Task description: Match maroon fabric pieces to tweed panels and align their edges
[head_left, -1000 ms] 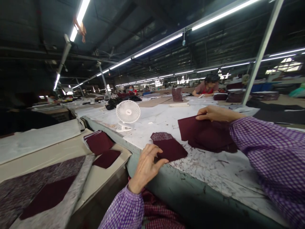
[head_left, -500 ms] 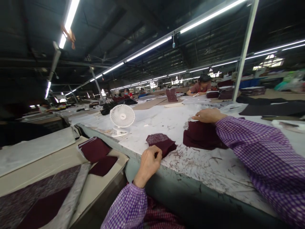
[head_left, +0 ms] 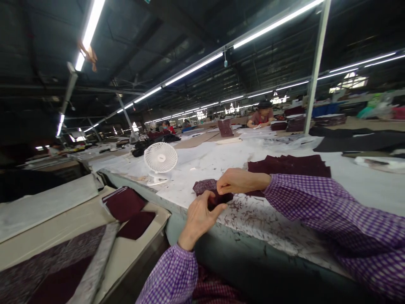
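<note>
A small maroon fabric piece with a speckled patch (head_left: 205,185) lies near the front edge of the white-covered table (head_left: 202,160). My left hand (head_left: 201,215) is over its near edge, thumb and fingers apart, fingertips touching the cloth. From the right, my right hand (head_left: 238,181) reaches onto the same piece with its fingers pinched together at the cloth; what lies between the fingertips is hidden. Behind my right wrist and sleeve is a larger pile of maroon fabric (head_left: 291,164), partly covered by the sleeve.
A white fan (head_left: 160,158) stands left on the table. At the lower left, a lower surface (head_left: 139,249) bears maroon pieces (head_left: 126,204) and a speckled sheet (head_left: 57,253). A person (head_left: 261,116) leans over the far tabletop. Dark scraps lie along the front edge.
My right hand has moved left from the larger maroon pile to the small piece, uncovering more of the pile. My left thumb has spread away from the fingers.
</note>
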{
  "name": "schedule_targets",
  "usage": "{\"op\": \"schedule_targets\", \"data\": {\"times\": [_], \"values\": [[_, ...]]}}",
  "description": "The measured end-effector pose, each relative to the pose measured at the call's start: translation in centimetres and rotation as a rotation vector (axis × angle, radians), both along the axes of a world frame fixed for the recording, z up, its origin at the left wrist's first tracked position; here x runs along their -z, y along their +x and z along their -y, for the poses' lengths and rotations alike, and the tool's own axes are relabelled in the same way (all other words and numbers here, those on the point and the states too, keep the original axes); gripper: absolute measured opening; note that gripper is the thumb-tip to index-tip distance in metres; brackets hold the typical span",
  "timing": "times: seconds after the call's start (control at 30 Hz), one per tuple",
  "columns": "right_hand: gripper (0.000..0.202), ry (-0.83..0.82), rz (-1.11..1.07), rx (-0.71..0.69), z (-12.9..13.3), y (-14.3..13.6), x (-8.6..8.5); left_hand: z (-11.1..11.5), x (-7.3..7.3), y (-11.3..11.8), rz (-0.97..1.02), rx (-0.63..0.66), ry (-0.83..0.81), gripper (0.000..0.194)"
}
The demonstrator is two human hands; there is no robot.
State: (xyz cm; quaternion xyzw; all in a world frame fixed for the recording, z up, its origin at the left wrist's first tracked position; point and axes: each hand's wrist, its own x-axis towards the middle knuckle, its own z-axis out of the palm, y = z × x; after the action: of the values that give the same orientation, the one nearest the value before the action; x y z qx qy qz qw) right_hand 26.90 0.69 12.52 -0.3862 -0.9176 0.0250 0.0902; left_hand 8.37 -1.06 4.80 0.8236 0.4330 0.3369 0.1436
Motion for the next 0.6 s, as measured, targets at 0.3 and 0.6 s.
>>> {"op": "schedule_targets", "data": {"times": [0.3,0.6], "values": [[0.02,0.063,-0.177,0.0,-0.9,0.2,0.8,-1.8,0.7,0.4,0.072,-0.011,-0.035,0.036],[0.026,-0.122,0.114,0.13,-0.1,1.0,-0.6,-2.8,1.6,-0.1,0.329,-0.189,-0.102,0.038]]}}
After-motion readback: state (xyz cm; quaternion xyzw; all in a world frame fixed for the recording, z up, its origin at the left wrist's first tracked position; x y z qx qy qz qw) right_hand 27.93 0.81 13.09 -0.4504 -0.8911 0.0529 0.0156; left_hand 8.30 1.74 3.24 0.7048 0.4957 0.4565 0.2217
